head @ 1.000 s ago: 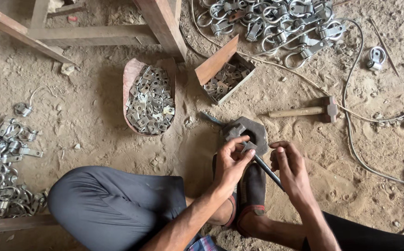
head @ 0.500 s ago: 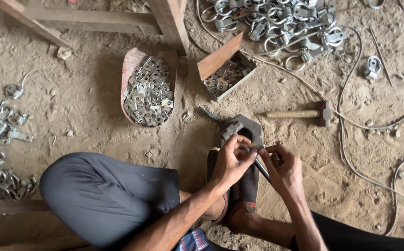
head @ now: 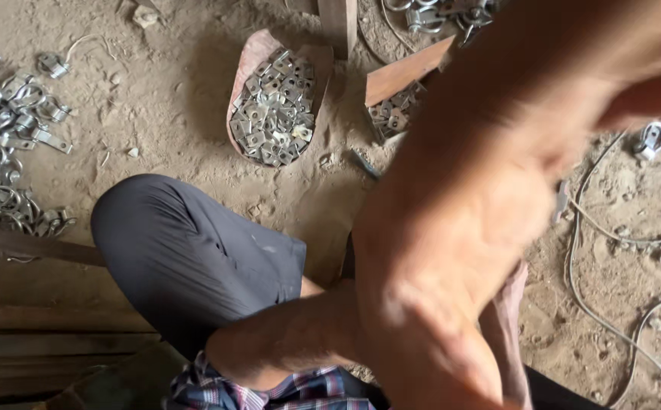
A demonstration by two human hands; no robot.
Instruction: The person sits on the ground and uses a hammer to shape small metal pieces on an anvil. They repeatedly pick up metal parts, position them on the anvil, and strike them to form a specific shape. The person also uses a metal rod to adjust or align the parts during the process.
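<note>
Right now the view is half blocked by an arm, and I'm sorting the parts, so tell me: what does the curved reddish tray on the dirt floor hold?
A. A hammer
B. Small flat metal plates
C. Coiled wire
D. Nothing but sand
B: the curved reddish tray is heaped with small flat metal plates, greyish and squarish, lying on the dirt beyond the bent knee.

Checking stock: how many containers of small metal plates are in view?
2: a curved tray of plates at top centre, and a wooden box right of it, partly hidden by the raised forearm. Others may be hidden.
</note>
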